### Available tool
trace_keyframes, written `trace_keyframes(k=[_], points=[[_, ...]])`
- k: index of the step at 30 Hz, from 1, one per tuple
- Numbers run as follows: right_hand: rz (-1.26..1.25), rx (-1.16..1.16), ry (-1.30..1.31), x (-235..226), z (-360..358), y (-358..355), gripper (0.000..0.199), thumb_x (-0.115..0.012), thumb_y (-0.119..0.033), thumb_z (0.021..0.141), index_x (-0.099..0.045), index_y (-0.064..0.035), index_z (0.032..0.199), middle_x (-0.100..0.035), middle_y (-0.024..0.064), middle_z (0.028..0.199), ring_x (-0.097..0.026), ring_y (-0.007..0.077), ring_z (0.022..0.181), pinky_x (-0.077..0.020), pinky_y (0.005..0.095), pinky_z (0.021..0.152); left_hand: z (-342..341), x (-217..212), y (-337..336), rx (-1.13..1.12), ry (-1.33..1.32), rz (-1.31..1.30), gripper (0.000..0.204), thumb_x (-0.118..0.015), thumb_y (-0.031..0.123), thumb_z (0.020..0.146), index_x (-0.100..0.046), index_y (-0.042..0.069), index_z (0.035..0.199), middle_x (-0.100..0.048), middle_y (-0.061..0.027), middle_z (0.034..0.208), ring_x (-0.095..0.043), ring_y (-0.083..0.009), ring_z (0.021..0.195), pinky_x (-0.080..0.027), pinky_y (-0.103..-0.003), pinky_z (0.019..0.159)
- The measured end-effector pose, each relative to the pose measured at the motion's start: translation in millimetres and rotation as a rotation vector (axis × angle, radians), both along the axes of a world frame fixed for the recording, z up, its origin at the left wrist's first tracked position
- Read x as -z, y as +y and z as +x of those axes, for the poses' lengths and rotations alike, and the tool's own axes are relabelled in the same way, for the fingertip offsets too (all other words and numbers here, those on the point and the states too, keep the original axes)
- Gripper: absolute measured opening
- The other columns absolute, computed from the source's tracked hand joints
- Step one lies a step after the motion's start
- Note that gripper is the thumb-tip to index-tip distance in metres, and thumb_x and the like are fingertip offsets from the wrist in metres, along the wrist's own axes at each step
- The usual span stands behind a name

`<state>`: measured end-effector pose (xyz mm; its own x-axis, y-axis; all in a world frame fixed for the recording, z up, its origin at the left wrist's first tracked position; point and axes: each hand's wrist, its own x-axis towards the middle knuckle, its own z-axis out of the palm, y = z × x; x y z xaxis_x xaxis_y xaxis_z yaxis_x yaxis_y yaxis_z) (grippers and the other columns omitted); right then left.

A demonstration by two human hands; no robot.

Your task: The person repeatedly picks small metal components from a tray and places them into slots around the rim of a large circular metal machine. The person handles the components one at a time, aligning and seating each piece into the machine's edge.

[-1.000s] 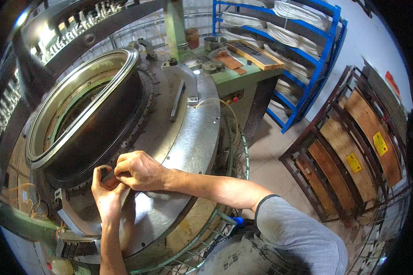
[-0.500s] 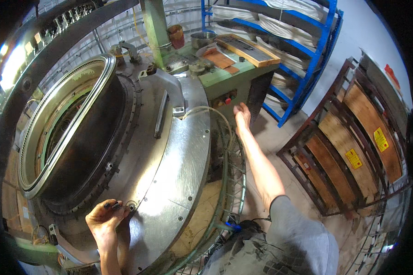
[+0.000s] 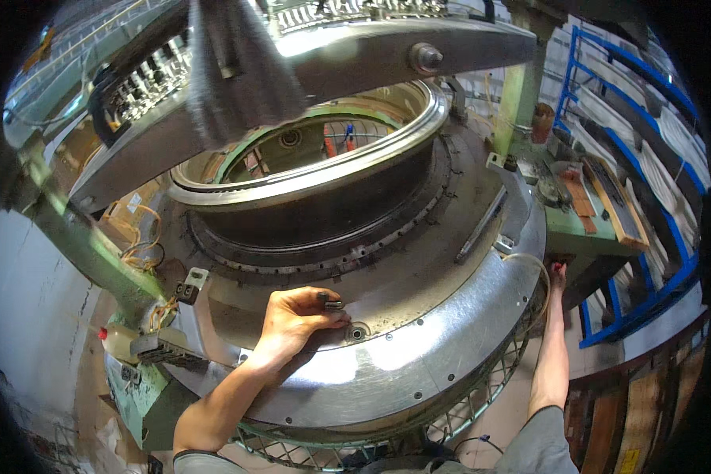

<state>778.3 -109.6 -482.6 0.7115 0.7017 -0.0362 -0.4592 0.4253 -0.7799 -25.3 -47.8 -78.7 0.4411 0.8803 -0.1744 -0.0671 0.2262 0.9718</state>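
A big round metal machine (image 3: 450, 332) fills the view, its wide steel ring (image 3: 308, 170) at twelve o'clock and a green post (image 3: 79, 245) at nine. Blue shelves (image 3: 648, 158) stand at three o'clock. The left hand (image 3: 296, 320) lies on the machine's flat rim near the middle, fingers curled, thumb and forefinger pinching a small dark metal part (image 3: 329, 301) just above a round hole (image 3: 357, 333). The right hand (image 3: 558, 274), at three o'clock, reaches the machine's edge; its fingers cannot be made out.
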Motion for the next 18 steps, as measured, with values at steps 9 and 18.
trace_keyframes(k=[9,18], points=[[0.131,-0.117,0.004,21,-30,15,0.086,-0.048,-0.073,0.102,-0.049,-0.0039,0.152,-0.054,0.0144,0.151,-0.051,0.0342,0.136,-0.0452,0.0547,0.112,-8,6,6,0.031,-0.1,0.163,0.027,-0.073,-0.014,0.089,-0.068,-0.004,0.114,-0.075,-0.0159,0.099,-0.078,-0.0266,0.094,-0.068,-0.04,0.088],[-0.165,0.007,-0.142,-49,-93,-5,0.072,-0.042,-0.07,0.104,-0.063,-0.0112,0.14,-0.069,0.0063,0.134,-0.065,0.0241,0.118,-0.0526,0.0398,0.097,-9,12,8,0.025,-0.15,0.161,0.023,-0.072,-0.016,0.089,-0.06,-0.003,0.103,-0.074,-0.0171,0.098,-0.078,-0.0289,0.096,-0.068,-0.041,0.088]])
